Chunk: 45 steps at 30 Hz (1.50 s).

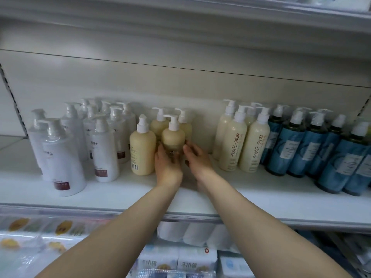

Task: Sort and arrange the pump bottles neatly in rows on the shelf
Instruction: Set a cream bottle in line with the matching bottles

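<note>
A small cream-yellow pump bottle (173, 137) stands on the white shelf (251, 189), and both my hands are round its lower half. My left hand (167, 167) grips its left side; my right hand (197, 157) grips its right side. Two similar yellow bottles (159, 122) stand behind it. Another yellow bottle (142, 151) stands just left, its barcode facing out. Several white pump bottles (62, 153) fill the left end. Tall cream bottles (232, 141) with red lettering stand to the right, with a gap between them and my hands.
Several blue-labelled dark pump bottles (293, 145) crowd the shelf's right end. An upper shelf (180, 9) hangs overhead. Below the shelf edge lie packaged goods (188, 259) and paper rolls (192, 233).
</note>
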Tool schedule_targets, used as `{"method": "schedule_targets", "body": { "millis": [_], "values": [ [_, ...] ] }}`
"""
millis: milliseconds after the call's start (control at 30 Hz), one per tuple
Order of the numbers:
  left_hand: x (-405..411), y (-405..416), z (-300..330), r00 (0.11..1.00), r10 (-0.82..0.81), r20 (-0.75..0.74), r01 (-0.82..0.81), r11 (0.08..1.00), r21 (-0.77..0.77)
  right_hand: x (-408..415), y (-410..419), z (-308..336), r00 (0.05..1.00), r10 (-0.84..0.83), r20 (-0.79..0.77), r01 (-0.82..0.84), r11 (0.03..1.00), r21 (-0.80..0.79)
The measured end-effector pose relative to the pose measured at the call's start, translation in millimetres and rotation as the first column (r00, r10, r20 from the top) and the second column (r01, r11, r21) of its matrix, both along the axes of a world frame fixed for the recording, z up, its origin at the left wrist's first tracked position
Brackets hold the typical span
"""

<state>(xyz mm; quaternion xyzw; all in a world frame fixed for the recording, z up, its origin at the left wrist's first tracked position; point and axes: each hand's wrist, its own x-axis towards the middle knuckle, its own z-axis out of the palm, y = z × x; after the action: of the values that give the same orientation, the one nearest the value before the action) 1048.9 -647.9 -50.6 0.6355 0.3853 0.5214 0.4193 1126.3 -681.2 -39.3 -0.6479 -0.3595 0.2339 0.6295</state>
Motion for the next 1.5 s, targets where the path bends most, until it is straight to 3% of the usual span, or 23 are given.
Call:
{"method": "schedule_targets", "body": {
  "millis": [367, 533, 633, 1133, 1400, 1500],
  "values": [
    [-5.1, 5.0, -7.0, 0.992, -0.128, 0.022, 0.127, 0.992, 0.02, 13.9, -8.9, -8.4, 0.993, -0.072, -0.096, 0.08, 0.993, 0.083],
    [-1.4, 13.9, 13.6, 0.975, -0.176, 0.135, 0.209, 0.934, -0.29, 16.1, -9.8, -5.4, 0.993, 0.099, 0.058, -0.1, 0.995, 0.004],
    [3.5, 20.9, 18.8, 0.958, -0.19, 0.213, 0.258, 0.897, -0.359, 19.5, -3.5, -7.6, 0.97, 0.195, 0.147, -0.196, 0.981, -0.007],
    [6.9, 36.9, 7.1, 0.951, -0.258, 0.169, 0.302, 0.888, -0.347, 37.7, -2.9, -4.5, 0.92, 0.325, 0.221, -0.317, 0.946, -0.069],
    [16.8, 36.5, 5.3, 0.917, -0.379, 0.124, 0.398, 0.849, -0.348, 56.0, -6.9, -17.2, 0.924, 0.236, 0.301, -0.209, 0.971, -0.12],
    [23.6, 30.9, 3.7, 0.909, -0.4, 0.115, 0.414, 0.844, -0.341, 62.0, -13.0, -17.1, 0.938, 0.235, 0.253, -0.215, 0.971, -0.104]
  ]
}}
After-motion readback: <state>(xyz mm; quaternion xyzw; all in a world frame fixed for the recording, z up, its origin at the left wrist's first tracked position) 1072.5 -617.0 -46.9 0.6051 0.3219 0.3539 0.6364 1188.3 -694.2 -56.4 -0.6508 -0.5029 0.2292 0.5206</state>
